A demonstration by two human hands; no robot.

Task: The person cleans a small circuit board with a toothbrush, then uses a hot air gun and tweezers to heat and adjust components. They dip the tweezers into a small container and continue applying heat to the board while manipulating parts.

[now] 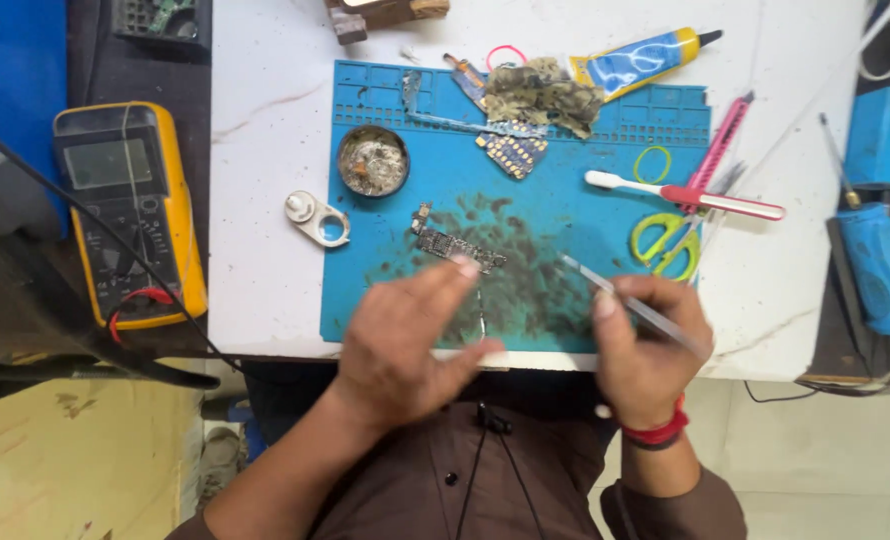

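Head view: right hand [648, 345] pinches thin tweezers [625, 298] beside the small circuit board [459, 247], which looks light and breakable; left hand [410, 335] hovers spread open.

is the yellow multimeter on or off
Cannot tell for sure: the yellow multimeter's grey screen shows no digits, which suggests off, but the view is too small.

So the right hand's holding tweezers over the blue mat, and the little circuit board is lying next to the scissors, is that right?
Not quite. The right hand does hold tweezers over the blue mat, but the circuit board lies near the mat's middle, just beyond the left hand, well apart from the scissors at the mat's right edge. The head view shows it.
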